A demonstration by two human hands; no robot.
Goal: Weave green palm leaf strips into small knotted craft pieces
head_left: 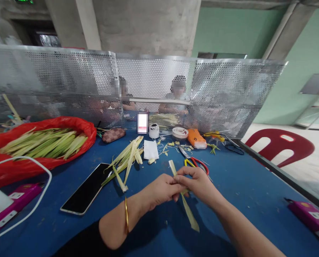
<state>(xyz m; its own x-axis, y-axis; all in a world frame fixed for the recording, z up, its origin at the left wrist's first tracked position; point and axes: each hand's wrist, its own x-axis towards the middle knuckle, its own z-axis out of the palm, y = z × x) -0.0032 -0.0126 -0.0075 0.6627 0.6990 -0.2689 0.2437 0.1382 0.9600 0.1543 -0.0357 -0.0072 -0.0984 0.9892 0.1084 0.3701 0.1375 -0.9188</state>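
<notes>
One pale green leaf strip (190, 212), pinched narrowly in the fingers of both the left hand (161, 189) and the right hand (196, 184), above the blue tabletop (250, 192). Scissors (194, 159), just beyond the right hand. One loose heap of strips (131, 155), partly over a dark-screened tablet (86, 191). One red bag (91, 132), filled with leaves (49, 142).

Left hand (160, 189): pinching a pale leaf strip (189, 212), near middle.
Right hand (198, 182): meets left hand, gripping same strip.
Scissors (201, 163): red handle, just beyond right hand.
Black-screened tablet (86, 189): flat, left; loose strips (132, 153) overlap its far corner.
Red bag (91, 135): left, heaped with green leaves (47, 144).
Table (245, 200): blue.
</notes>
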